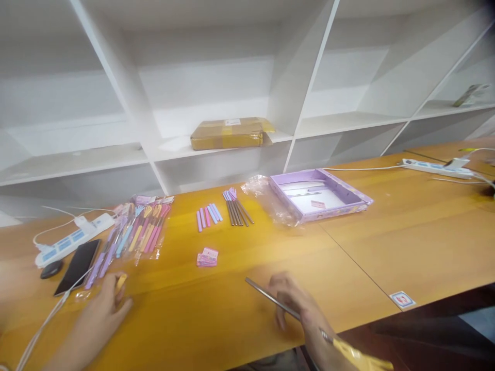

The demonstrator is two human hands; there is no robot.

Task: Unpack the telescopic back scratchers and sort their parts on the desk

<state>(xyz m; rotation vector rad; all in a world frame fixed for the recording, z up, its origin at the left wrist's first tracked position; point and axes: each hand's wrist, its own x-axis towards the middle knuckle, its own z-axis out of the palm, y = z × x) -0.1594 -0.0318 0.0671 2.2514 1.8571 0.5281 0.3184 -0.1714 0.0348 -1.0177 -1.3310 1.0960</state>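
Note:
My left hand is closed round a small yellow piece, seen mostly end-on; it looks like a handle sleeve. In my right hand, slightly blurred, lies a back scratcher with a bare metal rod pointing up-left and a yellow head at lower right. Several loose handle sleeves in purple, pink and blue lie in a row ahead. Beside them are several back scratchers with bare rods. Bagged back scratchers with coloured handles lie beyond my left hand.
Pink cards lie mid-table. A purple open box on clear plastic wrap holds a few rods. At left are a phone, a mouse and a power strip. A carton sits on the shelf; another power strip lies right.

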